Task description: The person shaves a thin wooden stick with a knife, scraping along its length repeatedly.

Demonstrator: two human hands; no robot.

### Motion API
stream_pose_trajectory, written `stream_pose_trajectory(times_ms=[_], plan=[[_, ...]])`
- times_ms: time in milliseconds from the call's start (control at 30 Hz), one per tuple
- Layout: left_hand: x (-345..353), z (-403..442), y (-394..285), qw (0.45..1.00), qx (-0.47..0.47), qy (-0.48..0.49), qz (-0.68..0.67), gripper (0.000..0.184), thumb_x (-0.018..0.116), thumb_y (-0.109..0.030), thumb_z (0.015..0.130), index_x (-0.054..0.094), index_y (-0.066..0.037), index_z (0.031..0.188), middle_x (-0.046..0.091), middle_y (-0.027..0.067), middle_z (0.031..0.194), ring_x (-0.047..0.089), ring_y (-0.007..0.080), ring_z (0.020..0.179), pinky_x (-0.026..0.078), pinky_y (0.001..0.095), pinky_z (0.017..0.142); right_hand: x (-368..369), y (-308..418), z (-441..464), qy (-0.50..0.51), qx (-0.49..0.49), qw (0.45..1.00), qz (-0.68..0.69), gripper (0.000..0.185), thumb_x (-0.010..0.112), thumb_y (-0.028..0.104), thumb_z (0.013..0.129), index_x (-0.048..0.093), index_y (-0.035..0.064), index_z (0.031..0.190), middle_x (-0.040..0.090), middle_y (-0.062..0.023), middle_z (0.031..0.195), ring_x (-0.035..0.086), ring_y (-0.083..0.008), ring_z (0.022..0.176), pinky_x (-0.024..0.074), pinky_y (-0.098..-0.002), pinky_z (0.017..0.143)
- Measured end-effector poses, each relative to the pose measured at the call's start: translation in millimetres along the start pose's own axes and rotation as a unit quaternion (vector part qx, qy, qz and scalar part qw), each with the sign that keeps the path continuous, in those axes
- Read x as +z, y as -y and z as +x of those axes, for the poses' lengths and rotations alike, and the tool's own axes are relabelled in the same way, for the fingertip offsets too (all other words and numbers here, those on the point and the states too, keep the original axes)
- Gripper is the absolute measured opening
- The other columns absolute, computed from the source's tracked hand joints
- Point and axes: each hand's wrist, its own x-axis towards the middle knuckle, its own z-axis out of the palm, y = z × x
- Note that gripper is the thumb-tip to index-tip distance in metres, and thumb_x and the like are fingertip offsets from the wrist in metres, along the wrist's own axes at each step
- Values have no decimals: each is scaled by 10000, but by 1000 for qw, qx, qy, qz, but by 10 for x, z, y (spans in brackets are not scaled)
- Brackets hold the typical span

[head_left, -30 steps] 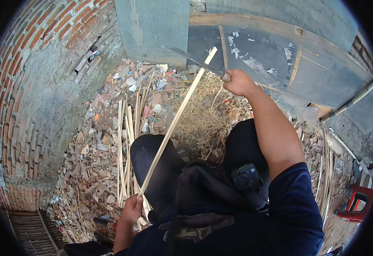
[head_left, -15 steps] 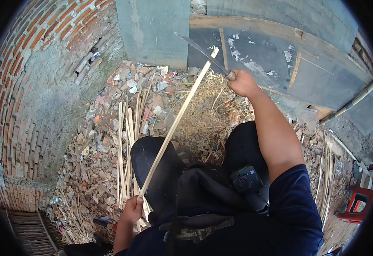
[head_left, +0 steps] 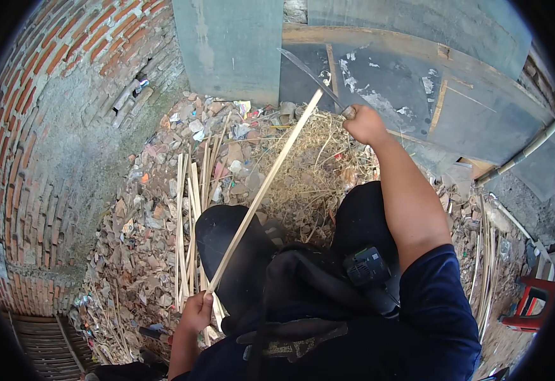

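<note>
My left hand (head_left: 197,311) grips the lower end of a long pale bamboo strip (head_left: 266,187). The strip slants up and away across my left knee. My right hand (head_left: 365,124) is closed round the handle of a machete (head_left: 318,81), held out in front of me. Its long blade points up and to the left, close to the strip's far end; whether the two touch I cannot tell. A small curled shaving (head_left: 326,79) shows at the blade. Beyond my knees lies a heap of thin shavings (head_left: 309,159).
More bamboo strips (head_left: 181,222) lie on the rubble to my left, and thin strips (head_left: 484,267) lie to my right. A brick wall (head_left: 55,159) rises at left, with grey panels (head_left: 230,51) ahead. A red plastic stool (head_left: 534,303) stands at right.
The machete and my right hand have moved slightly right, past the strip's far end. The curl at that end has come away from the strip. My left hand stays put.
</note>
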Motion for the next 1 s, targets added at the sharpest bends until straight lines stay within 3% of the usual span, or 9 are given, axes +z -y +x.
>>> stream_pose_trajectory(times_ms=[67,233,333,467,567,667,1000], plan=[[39,-6,41,1000,-3,7,-22,505,483,-434,1086,578,5,853,507,29,607,481,113,593,419,338,554,-65,139,-117,-5,-18,1000,0,441,650,235,812,702,117,1234,729,-227,1109,692,-392,1057,543,-462,942],[45,5,-37,1000,-3,3,-27,496,487,-425,1086,574,-3,842,510,35,603,481,122,585,419,340,549,7,315,-267,35,-173,980,-91,233,659,237,818,736,153,1021,742,-154,944,705,-378,941,561,-489,859],[31,-16,55,1000,17,-8,5,488,491,-414,1085,568,1,840,516,65,599,492,147,578,426,358,549,-49,338,-248,54,-204,967,-139,209,663,244,817,738,165,997,741,-149,942,705,-378,935,562,-489,850],[83,-10,168,999,30,-30,20,481,500,-404,1081,567,10,847,515,96,599,501,172,572,434,380,555,229,-275,253,-116,21,991,62,308,690,258,787,729,64,1024,734,-215,919,701,-399,859,545,-483,807],[107,1,205,999,30,-26,14,478,507,-401,1080,564,12,846,505,88,596,489,161,574,427,375,553,232,-602,256,-88,157,979,95,446,704,288,791,722,42,1162,729,-231,1135,694,-382,1077,527,-438,941],[214,11,259,998,42,-24,-33,474,509,-396,1081,559,9,839,492,50,591,457,123,577,406,350,537,182,-732,203,-25,137,980,144,515,737,313,760,708,15,1179,730,-222,1138,690,-371,1085,515,-430,945],[197,-72,191,999,19,-32,-38,465,492,-412,1084,535,-7,860,472,61,588,460,123,568,400,349,531,51,-249,138,-137,58,975,163,468,742,331,805,695,20,1152,740,-228,1036,709,-367,999,530,-435,888]])
